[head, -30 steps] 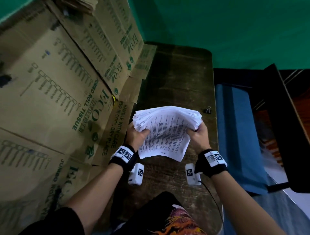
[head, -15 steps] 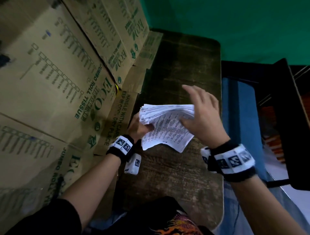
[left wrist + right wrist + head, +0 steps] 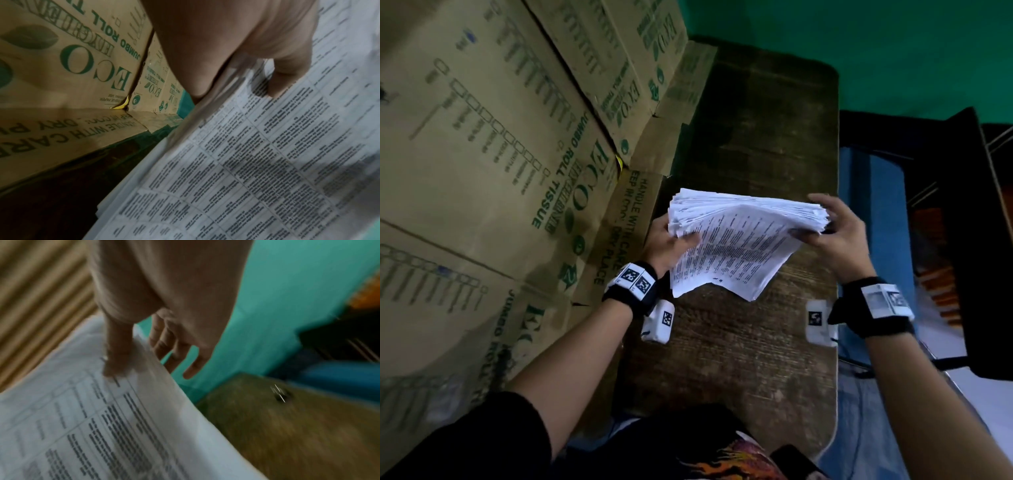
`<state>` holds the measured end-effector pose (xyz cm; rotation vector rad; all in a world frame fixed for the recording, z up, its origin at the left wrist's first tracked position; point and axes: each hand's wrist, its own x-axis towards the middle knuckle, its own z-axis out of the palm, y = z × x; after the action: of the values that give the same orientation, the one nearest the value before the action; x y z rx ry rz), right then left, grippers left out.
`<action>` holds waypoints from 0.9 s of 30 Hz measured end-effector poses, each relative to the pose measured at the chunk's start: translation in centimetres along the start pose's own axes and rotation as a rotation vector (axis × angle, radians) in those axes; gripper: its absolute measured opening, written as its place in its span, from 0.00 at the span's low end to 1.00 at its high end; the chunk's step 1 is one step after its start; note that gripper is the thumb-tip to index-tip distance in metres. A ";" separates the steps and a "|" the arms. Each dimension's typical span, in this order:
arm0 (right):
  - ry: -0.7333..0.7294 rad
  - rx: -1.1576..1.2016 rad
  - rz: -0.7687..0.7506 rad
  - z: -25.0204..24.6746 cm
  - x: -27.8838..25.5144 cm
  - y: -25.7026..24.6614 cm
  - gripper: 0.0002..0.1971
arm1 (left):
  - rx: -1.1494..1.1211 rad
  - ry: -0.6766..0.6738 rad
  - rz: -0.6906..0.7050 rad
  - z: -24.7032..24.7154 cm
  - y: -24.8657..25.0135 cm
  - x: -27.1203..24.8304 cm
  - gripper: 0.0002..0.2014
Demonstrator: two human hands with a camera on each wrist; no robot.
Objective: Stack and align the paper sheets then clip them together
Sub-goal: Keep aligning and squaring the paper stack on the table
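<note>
A thick stack of printed paper sheets [image 3: 739, 240] is held upright above the dark wooden table [image 3: 756, 120], its top edges fanned and uneven. My left hand [image 3: 671, 245] grips the stack's left edge, thumb on the printed face [image 3: 287, 78] and fingers behind. My right hand [image 3: 835, 236] holds the right edge, with the thumb pressed on the front sheet [image 3: 115, 363] and the fingers straight behind. A small black binder clip [image 3: 281, 394] lies on the table beyond the right hand; the head view hides it behind that hand.
Large cardboard boxes [image 3: 500, 154] stand along the table's left side, their flaps lying over its edge. A blue surface [image 3: 873, 222] and a black chair [image 3: 962, 240] are to the right. A green wall closes the far end.
My right hand left the stack's right side, passed over its top edge, and is now back at the right edge. The left hand kept its hold throughout.
</note>
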<state>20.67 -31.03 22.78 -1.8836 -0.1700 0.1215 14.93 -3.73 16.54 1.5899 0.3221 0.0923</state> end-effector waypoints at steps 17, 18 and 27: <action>-0.104 -0.055 0.171 4.8 -2.4 11.6 0.23 | 0.047 0.128 0.007 3.6 -1.0 -2.4 0.19; -0.137 -0.096 0.217 5.0 -2.2 13.1 0.25 | 0.048 0.141 0.003 3.4 -1.1 -2.3 0.19; -0.205 -0.394 0.553 7.9 -1.1 22.7 0.26 | 0.022 0.182 -0.020 2.1 -2.0 -1.3 0.16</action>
<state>19.56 -30.87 -1.29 -2.2670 0.2095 0.7029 13.97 -6.07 14.62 1.6031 0.4819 0.2201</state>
